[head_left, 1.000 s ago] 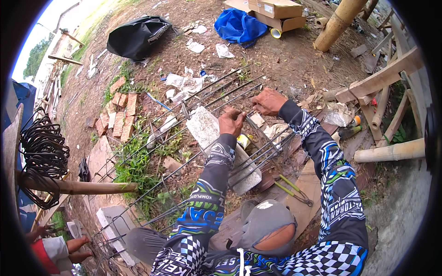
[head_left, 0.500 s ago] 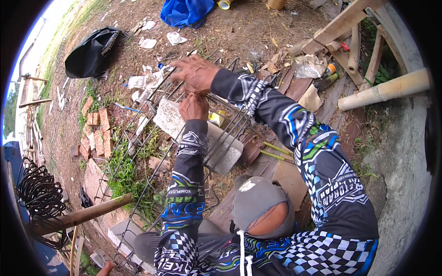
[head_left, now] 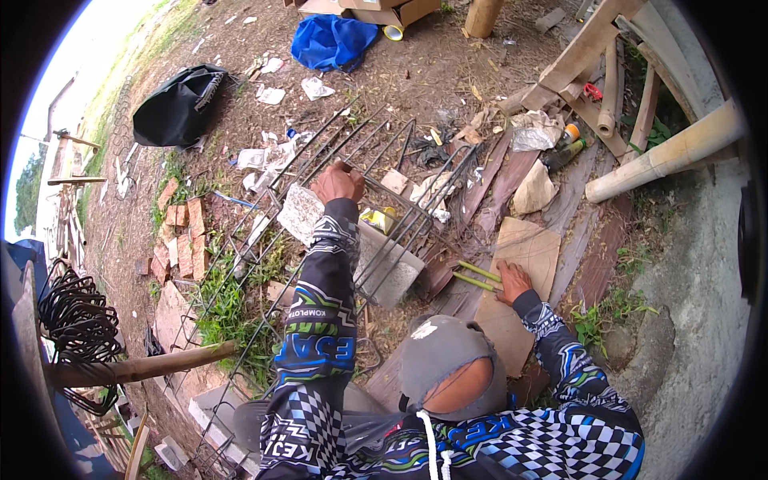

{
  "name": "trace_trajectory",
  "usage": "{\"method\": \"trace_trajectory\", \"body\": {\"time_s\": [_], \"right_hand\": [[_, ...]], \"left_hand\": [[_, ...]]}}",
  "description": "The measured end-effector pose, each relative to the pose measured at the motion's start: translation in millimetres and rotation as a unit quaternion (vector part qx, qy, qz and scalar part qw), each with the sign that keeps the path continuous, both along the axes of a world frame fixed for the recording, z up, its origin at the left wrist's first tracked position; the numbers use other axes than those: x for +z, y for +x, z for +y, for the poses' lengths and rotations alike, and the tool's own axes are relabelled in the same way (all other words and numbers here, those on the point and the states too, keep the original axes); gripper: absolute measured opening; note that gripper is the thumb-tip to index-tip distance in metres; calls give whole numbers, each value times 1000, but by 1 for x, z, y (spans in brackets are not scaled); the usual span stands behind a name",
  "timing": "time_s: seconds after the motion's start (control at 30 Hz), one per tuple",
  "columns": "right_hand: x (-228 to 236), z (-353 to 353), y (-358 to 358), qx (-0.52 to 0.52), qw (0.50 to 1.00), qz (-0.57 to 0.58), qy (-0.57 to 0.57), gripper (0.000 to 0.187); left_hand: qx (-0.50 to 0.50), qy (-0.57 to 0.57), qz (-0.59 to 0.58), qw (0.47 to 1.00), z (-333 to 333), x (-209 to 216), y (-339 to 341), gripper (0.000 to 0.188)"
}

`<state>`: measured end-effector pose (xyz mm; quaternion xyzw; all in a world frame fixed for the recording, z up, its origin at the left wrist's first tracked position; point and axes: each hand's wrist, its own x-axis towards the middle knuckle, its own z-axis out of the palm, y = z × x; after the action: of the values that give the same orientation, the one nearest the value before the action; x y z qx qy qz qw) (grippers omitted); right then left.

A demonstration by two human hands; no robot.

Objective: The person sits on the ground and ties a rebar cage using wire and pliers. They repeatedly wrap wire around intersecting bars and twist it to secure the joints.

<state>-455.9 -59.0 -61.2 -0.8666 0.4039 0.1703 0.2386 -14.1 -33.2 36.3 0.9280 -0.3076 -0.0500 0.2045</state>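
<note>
At upper centre, the left hand (head_left: 338, 184) appears closed on the steel bar frame (head_left: 413, 210), which spans toward lower left; uneven pulling could tip it. Right of centre, the right hand (head_left: 514, 282) meets the green-handled tool (head_left: 476, 282), closure indeterminable; a loose hold could drop it. Earlier, the right hand was beside the left.

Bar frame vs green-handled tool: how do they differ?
Size: the bar frame stretches across much of the view; the green-handled tool is far smaller.
Colour: the bar frame is dark; the green-handled tool has yellow-green handles.
Hands: the left hand is at the bar frame; the right hand is at the green-handled tool, covering its far end.
Shared: both have long, slender parts.
</note>
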Motion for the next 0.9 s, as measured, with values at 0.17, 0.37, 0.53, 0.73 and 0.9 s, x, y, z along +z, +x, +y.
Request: {"method": "trace_trajectory", "body": {"time_s": [0.17,0.37,0.53,0.73,0.9], "right_hand": [[10,5,-7,65,992,-107,33,61],[62,10,-27,-280,821,-232,440,34],[110,17,-14,-403,536,-368,644,40],[161,-31,120,-248,469,-600,598,85],[148,-88,280,-224,583,-658,420,65]], "left_hand": [[42,-53,27,997,-2,-5,3,42],[-32,35,35,998,-4,8,11,20],[-166,82,35,982,-9,6,46,19],[-325,119,17,938,-6,13,66,21],[-431,82,-80,895,0,-6,89,17]]}}
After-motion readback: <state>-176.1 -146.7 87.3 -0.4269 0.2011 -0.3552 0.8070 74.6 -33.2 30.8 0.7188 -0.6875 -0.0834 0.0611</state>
